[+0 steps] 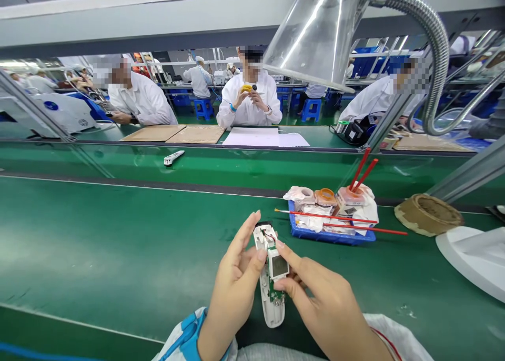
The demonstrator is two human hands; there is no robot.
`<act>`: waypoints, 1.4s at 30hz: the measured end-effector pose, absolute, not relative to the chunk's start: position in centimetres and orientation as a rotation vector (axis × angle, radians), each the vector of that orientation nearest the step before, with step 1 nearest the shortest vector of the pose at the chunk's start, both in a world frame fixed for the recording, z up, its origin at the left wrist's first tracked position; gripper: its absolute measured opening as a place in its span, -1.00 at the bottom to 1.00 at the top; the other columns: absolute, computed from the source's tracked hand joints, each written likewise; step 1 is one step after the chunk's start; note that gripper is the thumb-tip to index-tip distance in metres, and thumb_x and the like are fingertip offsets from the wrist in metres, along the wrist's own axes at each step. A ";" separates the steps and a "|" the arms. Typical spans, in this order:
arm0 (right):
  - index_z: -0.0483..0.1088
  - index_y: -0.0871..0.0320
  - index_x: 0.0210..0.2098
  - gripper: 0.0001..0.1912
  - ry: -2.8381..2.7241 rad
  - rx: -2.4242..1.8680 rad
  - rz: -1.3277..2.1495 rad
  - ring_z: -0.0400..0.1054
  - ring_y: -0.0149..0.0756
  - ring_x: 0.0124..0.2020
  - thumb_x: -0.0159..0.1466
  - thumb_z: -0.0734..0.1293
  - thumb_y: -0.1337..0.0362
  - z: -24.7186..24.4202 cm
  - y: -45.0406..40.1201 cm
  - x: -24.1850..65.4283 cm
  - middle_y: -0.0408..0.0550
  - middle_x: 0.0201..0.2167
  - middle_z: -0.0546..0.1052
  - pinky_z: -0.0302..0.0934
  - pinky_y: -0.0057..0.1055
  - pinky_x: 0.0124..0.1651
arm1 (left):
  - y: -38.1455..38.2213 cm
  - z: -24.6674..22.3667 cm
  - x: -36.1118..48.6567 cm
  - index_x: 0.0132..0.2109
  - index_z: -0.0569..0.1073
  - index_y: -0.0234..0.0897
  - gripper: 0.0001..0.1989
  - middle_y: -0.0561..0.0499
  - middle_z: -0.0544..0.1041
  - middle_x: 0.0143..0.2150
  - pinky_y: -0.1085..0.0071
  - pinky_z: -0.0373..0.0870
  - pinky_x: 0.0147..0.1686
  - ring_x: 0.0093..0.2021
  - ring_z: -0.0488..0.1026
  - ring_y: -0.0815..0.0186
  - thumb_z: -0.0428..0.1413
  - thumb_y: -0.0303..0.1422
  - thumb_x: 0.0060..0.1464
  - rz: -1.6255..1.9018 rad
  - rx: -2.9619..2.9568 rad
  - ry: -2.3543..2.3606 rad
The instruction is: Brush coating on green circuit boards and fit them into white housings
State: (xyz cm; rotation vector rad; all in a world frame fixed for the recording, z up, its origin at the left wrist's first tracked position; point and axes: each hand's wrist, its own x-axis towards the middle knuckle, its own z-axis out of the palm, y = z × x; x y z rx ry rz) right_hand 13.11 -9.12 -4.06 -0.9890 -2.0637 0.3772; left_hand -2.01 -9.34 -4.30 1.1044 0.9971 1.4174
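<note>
In front of me, above the green belt, I hold a white plastic device housing [265, 277] with a green circuit board [276, 295] in it. My left hand [232, 284] grips the housing from the left side. My right hand [319, 292] pinches a small square LCD module [278, 265] between thumb and index finger. Thin wires run near the housing's top end. The fingers hide part of the board.
A blue tray [331, 237] holds tape rolls, white wipes and red-handled brushes [327, 215] to the right. Beyond it are a brown ring-shaped holder [428, 215] and a white lamp base [473, 258]. A clear lampshade [315, 34] hangs overhead. Co-workers [248, 100] sit across the belt.
</note>
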 end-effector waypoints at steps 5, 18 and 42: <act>0.15 0.08 0.17 -0.54 -2.093 -0.920 0.327 0.34 -0.38 -0.41 0.30 0.19 0.43 -4.1 -9.0 13.1 -0.12 -0.39 0.44 0.29 -0.48 -0.34 | -9.4 -4.1 -2.2 0.11 0.35 0.00 -0.66 0.06 0.10 0.32 0.24 0.32 0.08 0.20 0.22 0.09 -0.05 -0.33 0.21 1.318 1.261 1.081; 0.07 0.07 0.21 -0.41 -2.194 -0.780 0.323 0.35 -0.39 -0.31 0.24 0.13 0.59 -4.5 -9.2 13.8 -0.07 -0.31 0.44 0.30 -0.47 -0.26 | -9.4 -2.9 -2.6 -0.19 0.44 -0.10 -0.69 0.02 0.19 0.19 0.39 0.33 -0.12 0.04 0.32 0.27 -0.16 -0.50 0.20 1.213 1.697 1.281; 0.15 0.11 0.14 -0.59 -2.125 -0.960 0.298 0.27 -0.38 -0.49 0.31 0.19 0.38 -3.8 -9.0 13.5 -0.16 -0.46 0.38 0.22 -0.45 -0.44 | -10.5 -3.8 -1.8 0.22 0.10 0.19 -0.58 0.19 0.15 0.29 0.42 0.11 0.14 0.23 0.12 0.28 -0.13 -0.28 0.25 1.264 1.365 1.239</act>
